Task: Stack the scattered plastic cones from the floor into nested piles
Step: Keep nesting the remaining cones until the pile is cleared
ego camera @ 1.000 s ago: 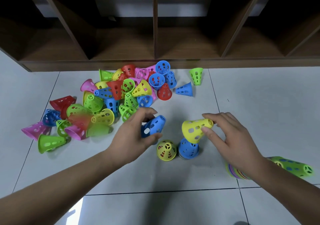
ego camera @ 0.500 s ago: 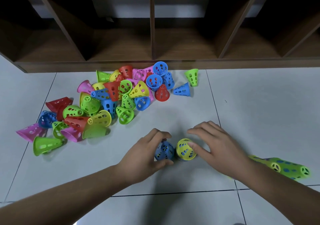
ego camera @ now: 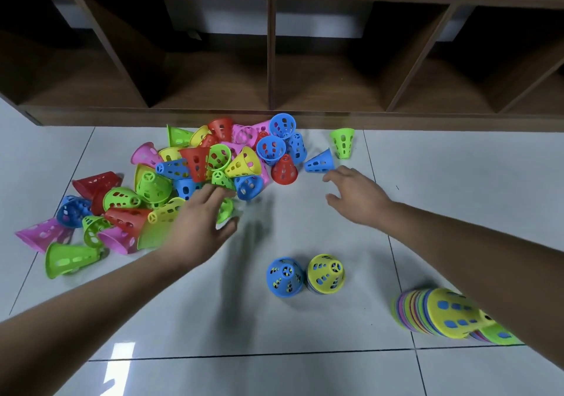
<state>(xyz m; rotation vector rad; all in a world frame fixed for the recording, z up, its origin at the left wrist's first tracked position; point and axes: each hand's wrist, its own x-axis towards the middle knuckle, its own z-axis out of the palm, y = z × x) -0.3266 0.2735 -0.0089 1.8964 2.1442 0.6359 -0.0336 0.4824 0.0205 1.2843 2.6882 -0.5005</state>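
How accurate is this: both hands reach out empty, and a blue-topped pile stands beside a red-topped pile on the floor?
One error: the head view shows the blue-topped pile beside a yellow-topped pile, not red. The left hand and right hand are empty.

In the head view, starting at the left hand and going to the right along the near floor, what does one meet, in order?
The left hand → blue pile → yellow pile → long stack, lying on its side and partly hidden by the right forearm.
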